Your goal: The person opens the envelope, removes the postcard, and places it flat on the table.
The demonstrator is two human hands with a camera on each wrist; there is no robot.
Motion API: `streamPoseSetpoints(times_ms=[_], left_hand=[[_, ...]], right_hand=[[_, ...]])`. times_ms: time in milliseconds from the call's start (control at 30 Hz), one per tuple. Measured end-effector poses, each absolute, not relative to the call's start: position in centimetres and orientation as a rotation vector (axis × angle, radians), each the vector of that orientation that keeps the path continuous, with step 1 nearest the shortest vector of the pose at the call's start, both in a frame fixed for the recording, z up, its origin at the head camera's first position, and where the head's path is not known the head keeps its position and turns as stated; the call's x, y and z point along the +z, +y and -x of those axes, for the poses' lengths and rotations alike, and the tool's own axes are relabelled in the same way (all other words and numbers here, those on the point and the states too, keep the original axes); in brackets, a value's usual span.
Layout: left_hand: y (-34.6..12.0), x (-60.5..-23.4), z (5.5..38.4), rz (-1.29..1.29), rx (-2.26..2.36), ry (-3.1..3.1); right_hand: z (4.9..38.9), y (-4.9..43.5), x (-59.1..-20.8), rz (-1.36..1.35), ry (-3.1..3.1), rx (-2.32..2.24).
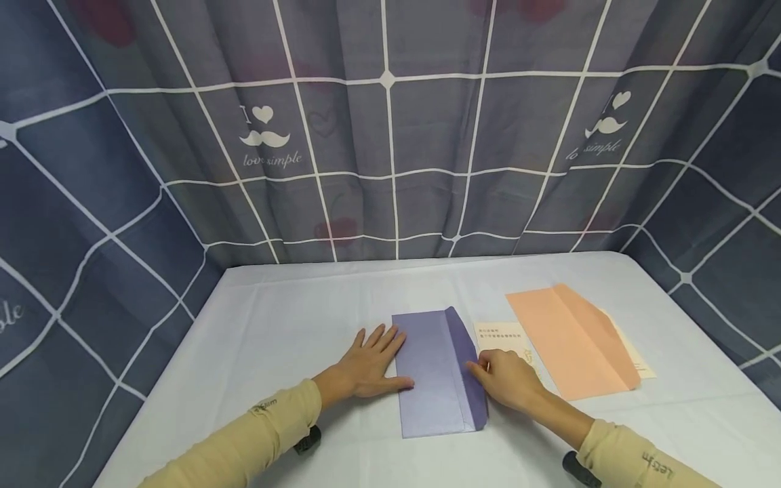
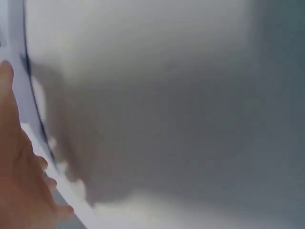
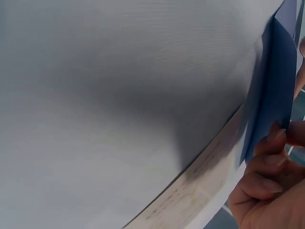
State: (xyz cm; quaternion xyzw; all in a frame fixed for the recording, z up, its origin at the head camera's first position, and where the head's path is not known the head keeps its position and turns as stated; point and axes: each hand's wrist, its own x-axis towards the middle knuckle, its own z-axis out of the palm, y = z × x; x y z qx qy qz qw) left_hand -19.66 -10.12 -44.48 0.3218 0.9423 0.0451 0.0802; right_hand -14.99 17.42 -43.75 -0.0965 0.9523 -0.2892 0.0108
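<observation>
A purple envelope [image 1: 427, 379] lies on the white-covered table, its flap [image 1: 466, 366] along the right side and lifted somewhat. My left hand [image 1: 369, 366] rests on the envelope's left edge with fingers spread and thumb out. With thumb and curled fingers, my right hand [image 1: 509, 379] pinches the flap's outer edge. The right wrist view shows this pinch close up on the dark blue-looking flap [image 3: 279, 81]. In the left wrist view, only part of the left hand [image 2: 19, 171] appears at the left border, beside the envelope's edge.
An orange envelope [image 1: 567, 346] lies to the right. A cream printed card [image 1: 494, 331] is partly covered between the two envelopes, and another cream piece [image 1: 637, 359] sticks out beyond the orange one. Grey checked curtains [image 1: 427, 135] surround the table [image 1: 293, 305].
</observation>
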Motion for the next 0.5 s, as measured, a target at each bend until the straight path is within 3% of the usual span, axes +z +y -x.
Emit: streamPoseSetpoints(times_ms=[500], left_hand=[[-14.5,-41.6,21.4,-0.579,0.373,2.989]], right_hand=[[15.1,18.2,-43.8,0.132,2.970,-0.809]])
